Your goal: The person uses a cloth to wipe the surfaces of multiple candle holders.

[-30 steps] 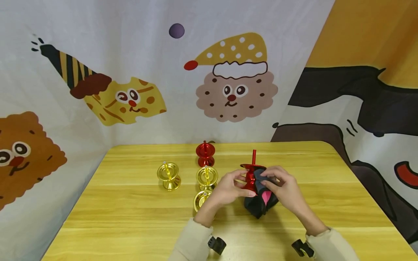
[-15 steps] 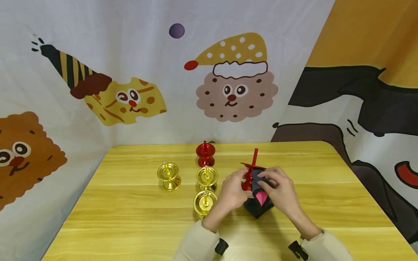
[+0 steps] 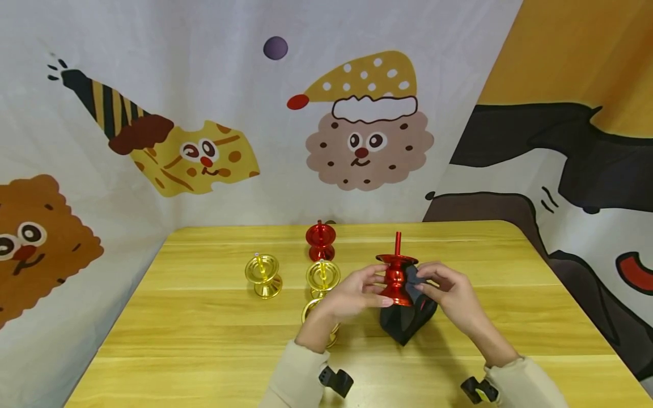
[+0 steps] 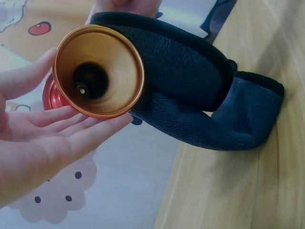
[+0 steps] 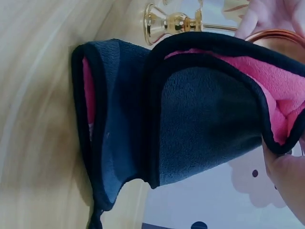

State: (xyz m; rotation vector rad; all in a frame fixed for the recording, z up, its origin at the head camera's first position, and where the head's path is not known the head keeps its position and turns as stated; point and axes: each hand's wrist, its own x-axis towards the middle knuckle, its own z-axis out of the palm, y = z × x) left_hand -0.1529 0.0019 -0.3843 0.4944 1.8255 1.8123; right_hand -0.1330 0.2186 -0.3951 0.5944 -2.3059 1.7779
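My left hand [image 3: 352, 297] grips a shiny red candlestick [image 3: 395, 279], fingers and thumb about its stem and base. The candlestick stands nearly upright in the air, its thin spike pointing up. In the left wrist view, the hollow underside of the base [image 4: 116, 52] looks gold. My right hand [image 3: 449, 288] pinches a dark grey cloth [image 3: 405, 326] with black edging against the candlestick's right side. The right wrist view shows the cloth's pink inner face [image 5: 286, 81] and my right thumb [image 5: 286, 174] on its edge. The cloth's lower part hangs down near the table.
Another red candlestick [image 3: 321, 241] stands toward the back of the wooden table [image 3: 194, 340]. Gold candlesticks stand at the left [image 3: 262, 275] and in the middle [image 3: 323, 276]; a third gold candlestick [image 3: 330, 340] is partly behind my left forearm. A cartoon-printed curtain [image 3: 219, 56] hangs behind.
The candlestick tilted half a second ago and is upright again. My left hand has shifted slightly left. The cloth has slid to the candlestick's right side, showing less pink.
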